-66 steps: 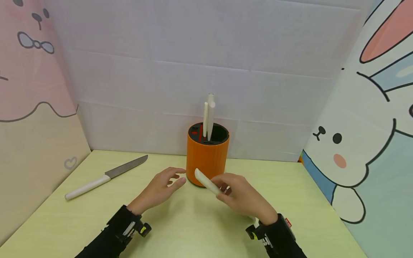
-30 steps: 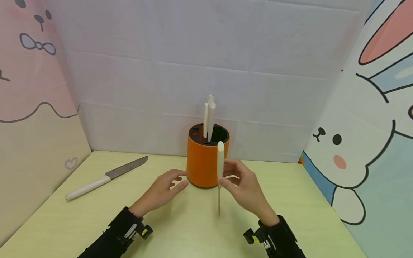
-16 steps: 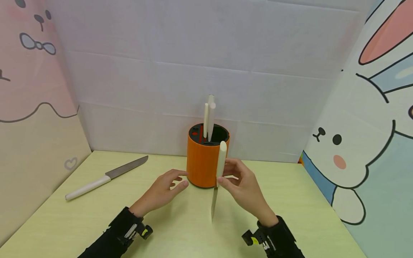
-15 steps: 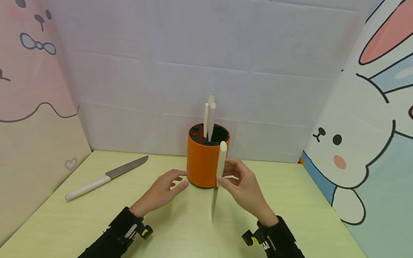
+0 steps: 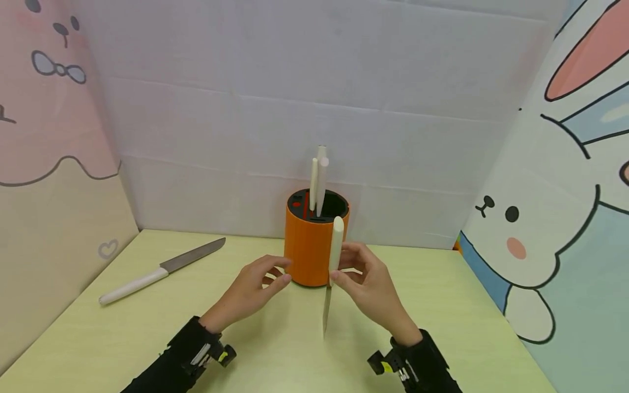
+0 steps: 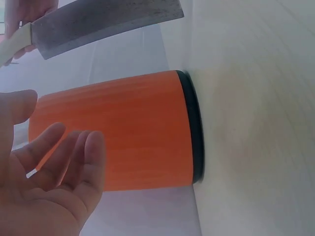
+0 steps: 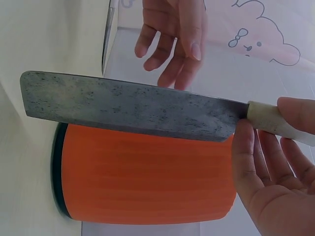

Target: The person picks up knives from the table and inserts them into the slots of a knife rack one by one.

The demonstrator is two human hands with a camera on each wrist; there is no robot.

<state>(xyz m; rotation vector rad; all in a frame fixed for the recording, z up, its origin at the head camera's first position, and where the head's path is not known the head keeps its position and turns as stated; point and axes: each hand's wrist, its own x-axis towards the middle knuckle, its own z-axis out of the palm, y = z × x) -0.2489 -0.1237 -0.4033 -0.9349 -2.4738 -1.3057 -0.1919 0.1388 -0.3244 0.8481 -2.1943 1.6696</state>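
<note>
I see a mottled grey cleaver (image 7: 128, 112) with a cream handle, blade down, just beside the orange holder (image 5: 314, 248). My right hand (image 5: 369, 290) pinches its handle; my left hand (image 5: 248, 289) hovers relaxed, fingers loose.

Upright cleaver (image 5: 334, 256) (blade down) beside orange holder (image 5: 312, 248)

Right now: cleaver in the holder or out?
Out. The right hand pinches the cleaver by its handle, blade down, beside the orange holder.
</note>
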